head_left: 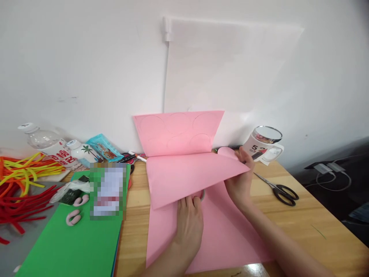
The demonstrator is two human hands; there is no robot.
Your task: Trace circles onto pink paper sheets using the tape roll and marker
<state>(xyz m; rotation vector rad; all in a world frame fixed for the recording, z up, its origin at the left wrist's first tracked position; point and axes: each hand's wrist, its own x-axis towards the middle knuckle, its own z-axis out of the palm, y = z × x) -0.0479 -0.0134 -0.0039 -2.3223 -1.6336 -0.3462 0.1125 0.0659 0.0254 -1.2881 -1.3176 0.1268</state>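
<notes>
A large pink sheet [190, 169] is folded back over another pink sheet [225, 231] on the wooden table. Circles are drawn in pencil on the pink part [180, 132] leaning against the wall. My right hand [242, 182] grips the lifted right edge of the folded sheet, fingers closed. Under that raised flap, my left hand [189, 223] is closed around something round with a thin rim, mostly hidden, near the lower sheet. A cut pink circle [226, 152] shows behind the flap, beside my right hand.
Black-handled scissors [284, 194] and a white mug [263, 142] are on the right. At left are green sheets [72, 238], pink earphones [74, 217], red and yellow fuzzy sticks [29, 169], bottles [43, 138] and a blue packet [105, 148]. White paper [225, 65] hangs on the wall.
</notes>
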